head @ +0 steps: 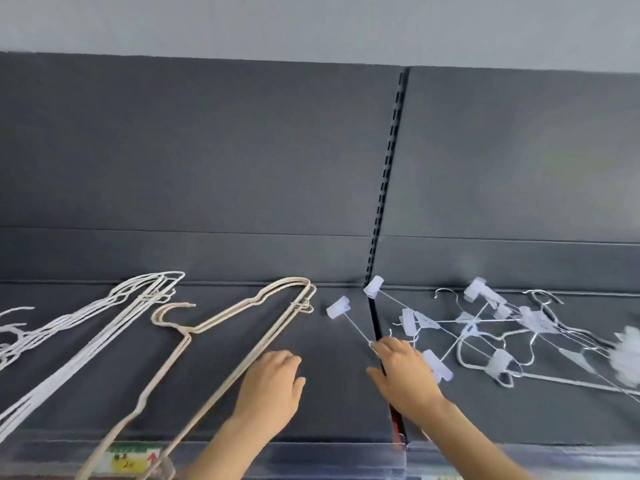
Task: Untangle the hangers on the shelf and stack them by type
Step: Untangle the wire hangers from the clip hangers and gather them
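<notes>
on the dark grey shelf (329, 393), the right grip (405, 372) pinches the thin wire of a clip hanger (338, 307) at the near edge of a tangle of clip hangers (491, 327) to its right. the left grip (273, 386) lies released, fingers loosely bent, just beside stacked beige wire hangers (188, 332). white wire hangers (145, 289) lie stacked at far left.

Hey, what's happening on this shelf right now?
A person is sorting hangers on a dark shelf. White wire hangers and beige hangers lie in separate stacks on the left. The right hand grips a clip hanger at the edge of the tangled pile on the right. The left hand sits by the beige stack; whether it holds a wire is unclear.
</notes>
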{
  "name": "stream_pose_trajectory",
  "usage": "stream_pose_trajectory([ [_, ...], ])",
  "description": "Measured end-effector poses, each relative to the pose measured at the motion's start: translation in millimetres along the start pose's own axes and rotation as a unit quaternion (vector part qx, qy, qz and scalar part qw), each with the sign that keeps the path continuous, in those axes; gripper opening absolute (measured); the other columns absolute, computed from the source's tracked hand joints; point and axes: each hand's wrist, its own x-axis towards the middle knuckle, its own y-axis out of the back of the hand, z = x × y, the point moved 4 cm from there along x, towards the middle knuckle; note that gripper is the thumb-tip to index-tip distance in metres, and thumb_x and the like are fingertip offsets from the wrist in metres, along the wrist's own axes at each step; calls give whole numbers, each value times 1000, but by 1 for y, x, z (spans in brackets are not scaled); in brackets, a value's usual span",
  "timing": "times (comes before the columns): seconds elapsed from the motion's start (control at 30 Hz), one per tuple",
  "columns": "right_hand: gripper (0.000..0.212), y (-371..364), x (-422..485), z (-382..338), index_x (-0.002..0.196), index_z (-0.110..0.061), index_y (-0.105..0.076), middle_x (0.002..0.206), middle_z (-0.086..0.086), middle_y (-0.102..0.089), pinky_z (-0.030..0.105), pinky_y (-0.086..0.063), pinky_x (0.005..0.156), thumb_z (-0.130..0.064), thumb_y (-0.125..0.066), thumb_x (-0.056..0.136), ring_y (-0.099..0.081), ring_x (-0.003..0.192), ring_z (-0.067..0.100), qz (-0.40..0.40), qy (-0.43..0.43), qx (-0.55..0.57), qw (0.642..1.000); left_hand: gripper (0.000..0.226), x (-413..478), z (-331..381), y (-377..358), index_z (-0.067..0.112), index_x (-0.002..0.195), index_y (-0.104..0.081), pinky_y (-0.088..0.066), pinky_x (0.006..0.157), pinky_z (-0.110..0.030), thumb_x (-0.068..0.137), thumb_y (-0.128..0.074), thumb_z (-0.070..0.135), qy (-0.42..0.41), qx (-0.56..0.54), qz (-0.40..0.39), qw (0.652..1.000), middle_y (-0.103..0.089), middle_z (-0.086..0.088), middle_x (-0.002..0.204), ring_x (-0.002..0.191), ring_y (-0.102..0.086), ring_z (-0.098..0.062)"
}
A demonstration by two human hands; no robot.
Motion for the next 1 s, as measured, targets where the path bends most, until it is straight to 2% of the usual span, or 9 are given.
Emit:
stream_pose_trajectory([
  [0.1,38,8,-24,28,126,-15,-48,131,1,-49,30,-31,104,-31,-46,92,-43,121,24,26,-34,-7,999,40,6,30,-11,17,134,-44,-34,105,-27,97,-39,32,-36,7,-44,998,-48,4,136,128,-41,-15],
  [0.2,43,18,-46,55,132,-14,-45,135,2,-47,31,-30,107,-31,-47,92,-40,126,23,48,-67,3,997,43,12,61,-17,19,138,-38,-31,107,-24,98,-37,34,-77,-3,-63,995,-43,6,141,132,-35,-12],
  [0.57,44,56,-113,181,133,-17,-42,136,-1,-44,29,-30,105,-34,-46,93,-39,127,20,73,-148,10,986,42,40,203,-35,19,137,-40,-29,107,-26,97,-39,30,-164,-18,-54,985,-45,6,140,133,-33,-12],
  [0.73,47,81,-145,258,135,-17,-39,138,-1,-42,30,-29,107,-35,-46,93,-36,129,20,81,-165,10,983,32,51,290,-54,18,123,-52,-36,99,-28,95,-42,31,-171,-30,-51,983,-54,5,126,126,-41,-16],
  [0.87,46,99,-172,319,136,-17,-39,137,-1,-44,29,-30,106,-36,-44,94,-37,129,19,87,-159,9,983,40,55,361,-67,17,134,-45,-32,105,-27,96,-42,31,-180,-33,-40,982,-50,4,135,128,-39,-14],
  [1.0,49,113,-190,366,138,-16,-37,139,0,-43,30,-30,106,-37,-44,94,-38,129,20,87,-162,9,983,41,58,406,-78,17,135,-43,-31,107,-27,97,-40,30,-177,-24,-44,983,-47,3,138,130,-37,-14],
])
